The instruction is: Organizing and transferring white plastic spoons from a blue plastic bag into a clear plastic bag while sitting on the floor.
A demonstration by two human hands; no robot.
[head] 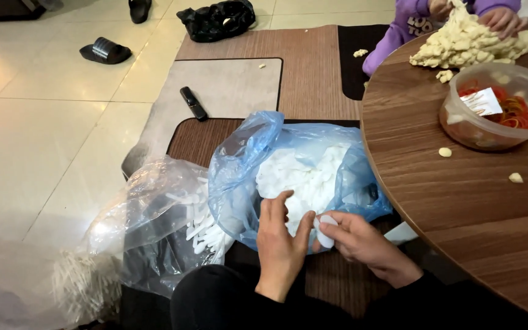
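A round wooden surface (459,183) fills three o'clock. Left hand (280,241) rests spread on the blue bag (245,165); right hand (362,241) pinches a light, stiff-looking white piece (325,230), best held edgewise.

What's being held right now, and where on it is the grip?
The right hand pinches a small white plastic piece by its lower end. The left hand touches it and rests on the blue bag.

We look steeply down from a single head-worn camera, close over our own lap and hands, facing forward across the brown woven floor mat (313,67) toward pale floor tiles, the round wooden tabletop (459,201) crowding the frame's right.
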